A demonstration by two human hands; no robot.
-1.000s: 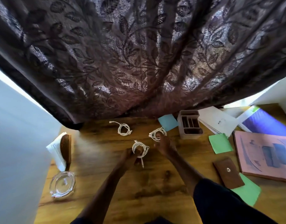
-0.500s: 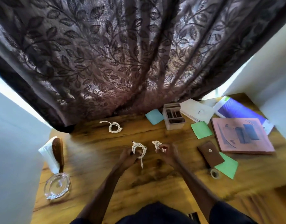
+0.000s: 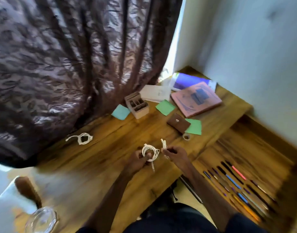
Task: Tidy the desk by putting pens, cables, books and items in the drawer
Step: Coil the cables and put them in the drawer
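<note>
One round white cable coil [image 3: 150,153]

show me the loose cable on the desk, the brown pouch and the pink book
loose cable [image 3: 80,139]: head view, coiled strands
brown pouch [image 3: 177,125]: head view, front flap
pink book [image 3: 193,105]: head view, cover middle

Curtain [image 3: 60,64]: dark purplish brown with a pale-sheened leaf-and-stem pattern. Tabletop [image 3: 110,165]: honey-brown wood with dark grain streaks; drawer [image 3: 245,145], the same wood. Lying cable [image 3: 82,138], looped cable [image 3: 150,153] and folded cable [image 3: 164,146]: white. Teal note [image 3: 121,112]; green notes [image 3: 165,107]. Pouch [image 3: 178,122]: dark brown with a pale stud. Pink book [image 3: 196,99]: blue motif on the cover. Violet book [image 3: 186,80]: white edge. Organiser [image 3: 139,108]: beige. Pens [image 3: 235,182]: pink, blue, orange, black, purple. Wall [image 3: 245,47]: pale grey-green.
</note>
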